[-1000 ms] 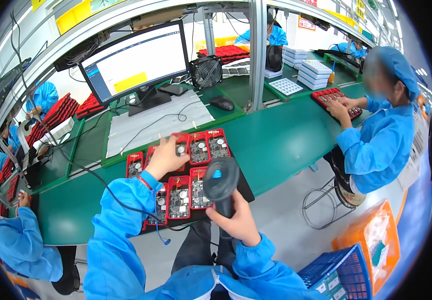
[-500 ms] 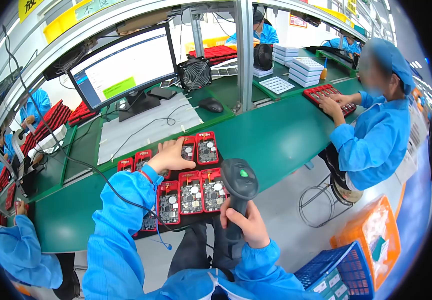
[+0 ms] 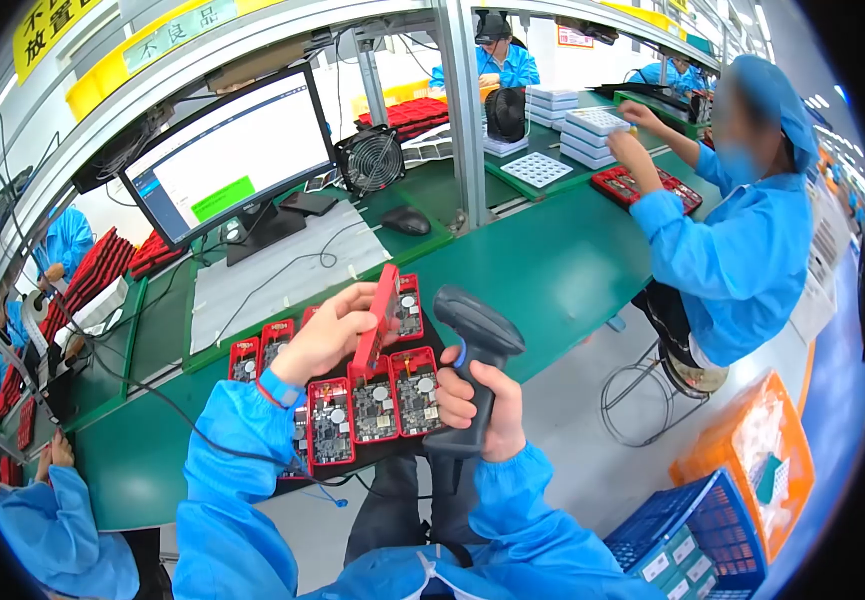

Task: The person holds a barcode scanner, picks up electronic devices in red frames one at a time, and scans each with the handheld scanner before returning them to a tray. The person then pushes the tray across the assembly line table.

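Observation:
My left hand [image 3: 332, 332] grips a red case [image 3: 379, 318], tilted up on edge above the tray of red cases with circuit boards. In my right hand [image 3: 480, 405] is a dark barcode scanner [image 3: 482, 345], its head pointing up and left. Below and around the lifted case lie several open red cases, among them one with a board [image 3: 373, 408] and another [image 3: 416, 392] beside it. A further case [image 3: 409, 308] sits behind the lifted one. A blue band circles my left wrist.
A monitor [image 3: 232, 150], fan [image 3: 370, 160] and mouse [image 3: 406, 220] stand behind the cases. At the right a co-worker [image 3: 722, 240] reaches toward stacked white trays [image 3: 589, 135]. Orange [image 3: 792, 470] and blue crates [image 3: 722, 530] are at lower right. A cable crosses my left sleeve.
My left hand has lifted a red case and turned it on edge. The scanner has swung to a more sideways tilt. The co-worker's hands have moved from the red tray toward the white trays.

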Available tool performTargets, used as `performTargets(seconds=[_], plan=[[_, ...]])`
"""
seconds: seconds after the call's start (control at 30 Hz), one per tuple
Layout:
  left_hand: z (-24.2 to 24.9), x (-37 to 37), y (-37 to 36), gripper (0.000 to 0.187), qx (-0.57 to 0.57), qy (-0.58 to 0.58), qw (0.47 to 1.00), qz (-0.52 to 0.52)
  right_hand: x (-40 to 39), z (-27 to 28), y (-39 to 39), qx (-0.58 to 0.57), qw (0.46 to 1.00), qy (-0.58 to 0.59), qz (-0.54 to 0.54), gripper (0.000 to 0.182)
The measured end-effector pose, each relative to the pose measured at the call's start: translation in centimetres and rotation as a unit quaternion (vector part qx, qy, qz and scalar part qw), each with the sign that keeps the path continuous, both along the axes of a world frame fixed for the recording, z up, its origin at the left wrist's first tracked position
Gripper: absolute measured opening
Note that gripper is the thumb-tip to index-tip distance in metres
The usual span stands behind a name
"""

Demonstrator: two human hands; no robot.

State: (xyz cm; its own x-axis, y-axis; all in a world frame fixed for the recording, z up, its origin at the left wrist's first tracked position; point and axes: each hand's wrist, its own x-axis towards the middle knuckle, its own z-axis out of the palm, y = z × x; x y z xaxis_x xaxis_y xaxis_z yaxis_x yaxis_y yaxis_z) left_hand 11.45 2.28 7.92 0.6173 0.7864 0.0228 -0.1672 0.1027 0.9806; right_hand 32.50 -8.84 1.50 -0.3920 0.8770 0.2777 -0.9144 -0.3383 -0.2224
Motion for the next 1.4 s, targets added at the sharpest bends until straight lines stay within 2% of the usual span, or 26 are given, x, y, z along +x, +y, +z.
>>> performTargets(seconds=[0.03, 0.17, 0.23, 0.3, 0.33, 0.37, 0.4, 0.43, 0.5, 0.53, 0.63, 0.67, 0.77, 0.87, 0.97, 1.07, 1.17, 1.27, 1.37, 1.4], plan=[[0.2, 0.1, -0.6, 0.065, 0.002, -0.007, 1.0, -0.016, -0.1, 0.0, 0.2, 0.012, 0.999, 0.027, 0.032, 0.03], [1.2, 0.3, -2.8, 0.07, 0.004, -0.031, 0.998, -0.053, -0.8, 1.2, 0.2, 0.01, 0.999, -0.002, 0.036, 0.023], [1.3, 0.4, -3.1, 0.071, -0.008, -0.052, 0.997, -0.049, -0.9, 1.1, 0.0, 0.005, 0.999, -0.034, 0.007, 0.028], [0.8, 0.7, -2.7, 0.065, -0.027, -0.049, 0.995, 0.084, -1.2, 1.4, -1.0, 0.015, 0.996, -0.079, -0.049, 0.033], [0.7, 0.8, -2.3, 0.065, -0.052, -0.035, 0.985, 0.159, -1.1, 1.9, -1.7, 0.058, 0.984, -0.153, -0.072, 0.036], [0.6, 0.9, -2.0, 0.065, -0.076, -0.021, 0.969, 0.233, -0.7, 2.5, -2.6, 0.101, 0.964, -0.225, -0.094, 0.039], [0.6, 0.9, -1.8, 0.072, -0.084, -0.029, 0.964, 0.251, -0.6, 2.8, -3.2, 0.142, 0.937, -0.296, -0.115, 0.042], [0.5, 1.0, -2.0, 0.073, -0.079, -0.021, 0.958, 0.275, -0.8, 2.6, -3.5, 0.185, 0.887, -0.385, -0.175, 0.043], [0.6, 1.7, -2.4, 0.075, -0.063, -0.005, 0.946, 0.317, -1.7, 2.5, -3.7, 0.264, 0.745, -0.54, -0.29, 0.046], [1.2, 2.1, -3.2, 0.077, -0.056, -0.016, 0.949, 0.31, -2.1, 3.0, -3.8, 0.262, 0.704, -0.594, -0.288, 0.053], [0.9, 2.5, -3.4, 0.076, -0.056, -0.011, 0.947, 0.317, -3.6, 2.8, -3.8, 0.252, 0.618, -0.67, -0.326, 0.056], [1.8, 2.9, -4.1, 0.077, -0.057, -0.028, 0.947, 0.314, -3.9, 2.4, -3.7, 0.247, 0.609, -0.677, -0.332, 0.059], [1.6, 3.1, -4.1, 0.077, -0.036, -0.029, 0.945, 0.324, -4.7, 3.3, -4.2, 0.22, 0.563, -0.716, -0.349, 0.049], [0.7, 2.7, -3.3, 0.077, -0.016, 0.004, 0.94, 0.342, -5.3, 2.9, -3.9, 0.216, 0.546, -0.717, -0.375, 0.049], [0.3, 2.7, -2.4, 0.063, -0.006, 0.094, 0.921, 0.379, -4.9, 3.1, -4.0, 0.2, 0.618, -0.682, -0.336, 0.056], [-0.4, 2.4, -1.8, 0.062, -0.033, 0.018, 0.931, 0.364, -4.3, 2.8, -3.9, 0.188, 0.632, -0.676, -0.329, 0.055], [-0.3, 2.9, -2.4, 0.062, -0.02, 0.048, 0.926, 0.375, -3.9, 2.9, -3.7, 0.227, 0.621, -0.681, -0.314, 0.055], [-0.5, 3.2, -2.6, 0.062, -0.019, 0.016, 0.925, 0.378, -4.6, 2.5, -3.5, 0.209, 0.581, -0.71, -0.338, 0.054], [-0.3, 3.6, -2.8, 0.061, -0.017, 0.017, 0.916, 0.4, -5.2, 2.6, -3.7, 0.202, 0.565, -0.713, -0.362, 0.054], [0.0, 3.5, -2.6, 0.064, 0.0, 0.04, 0.931, 0.364, -5.1, 2.6, -3.8, 0.195, 0.592, -0.699, -0.351, 0.053]])
